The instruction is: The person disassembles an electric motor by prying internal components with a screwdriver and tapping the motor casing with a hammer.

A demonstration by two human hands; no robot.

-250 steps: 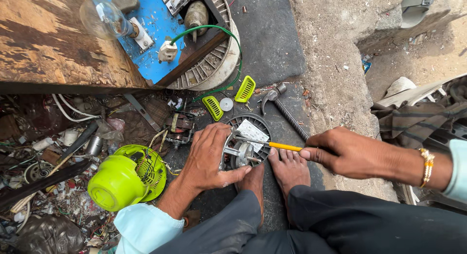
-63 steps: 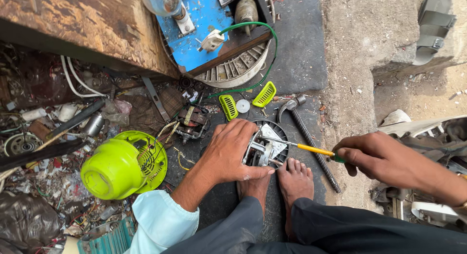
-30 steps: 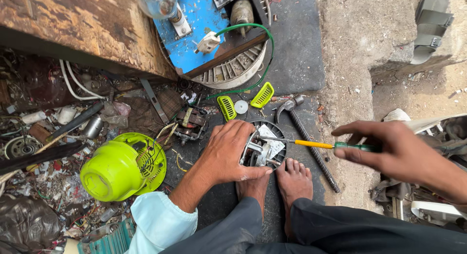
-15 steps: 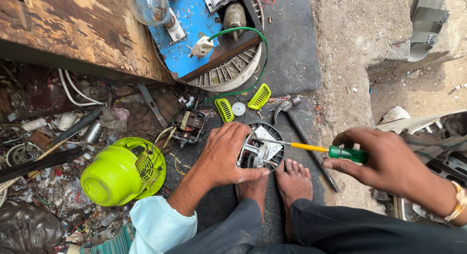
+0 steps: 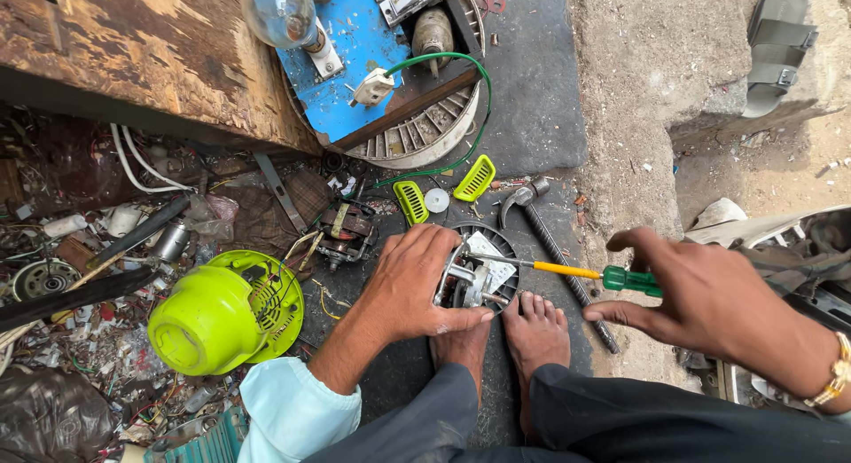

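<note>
My left hand (image 5: 415,284) rests over a small electric motor (image 5: 474,278) on the dark mat, gripping its left side and holding it steady. My right hand (image 5: 709,296) holds a screwdriver (image 5: 567,270) with a green and yellow handle; its metal tip reaches into the top of the motor. My two bare feet (image 5: 514,339) press against the motor's near edge. A black round grille lies under the motor.
A lime green fan housing (image 5: 222,312) lies at the left among scrap and wires. Two lime plastic clips (image 5: 443,190), a hammer (image 5: 550,241), a blue board with a bulb (image 5: 346,55) and a wooden plank (image 5: 133,55) lie behind. A sandal (image 5: 780,46) sits far right.
My right hand has turned and shifted its fingers on the screwdriver handle while the tip stayed in the motor. The left hand has kept its hold. The view has shifted slightly.
</note>
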